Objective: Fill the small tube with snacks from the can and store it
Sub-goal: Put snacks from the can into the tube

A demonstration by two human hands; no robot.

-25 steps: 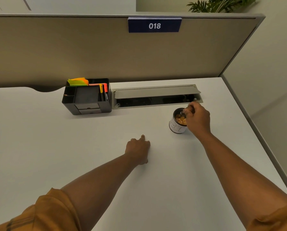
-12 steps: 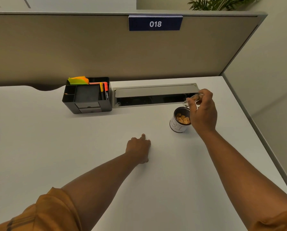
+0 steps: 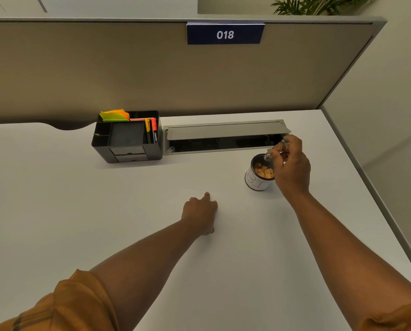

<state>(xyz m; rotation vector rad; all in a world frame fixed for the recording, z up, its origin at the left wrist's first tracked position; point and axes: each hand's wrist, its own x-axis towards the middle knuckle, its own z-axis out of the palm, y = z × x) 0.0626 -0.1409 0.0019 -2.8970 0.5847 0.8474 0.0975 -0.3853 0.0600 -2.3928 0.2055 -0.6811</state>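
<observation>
A small white can (image 3: pixel 255 181) with orange-brown snacks showing inside stands on the white desk right of centre. My right hand (image 3: pixel 291 167) hovers over the can's right rim and holds a small clear tube (image 3: pixel 275 151), tilted, with its lower end above the can's mouth and some snack visible inside it. My left hand (image 3: pixel 201 212) rests on the desk left of the can, fingers curled loosely, holding nothing.
A black desk organiser (image 3: pixel 128 137) with sticky notes and markers stands at the back left. Beside it a grey cable hatch (image 3: pixel 226 136) is propped open. Beige partition walls close the back and right; the desk's right edge (image 3: pixel 372 187) runs near the can.
My right hand lifted the tube out of the can and up toward the hatch, then tipped it so its end points down over the can. My left hand stayed put.
</observation>
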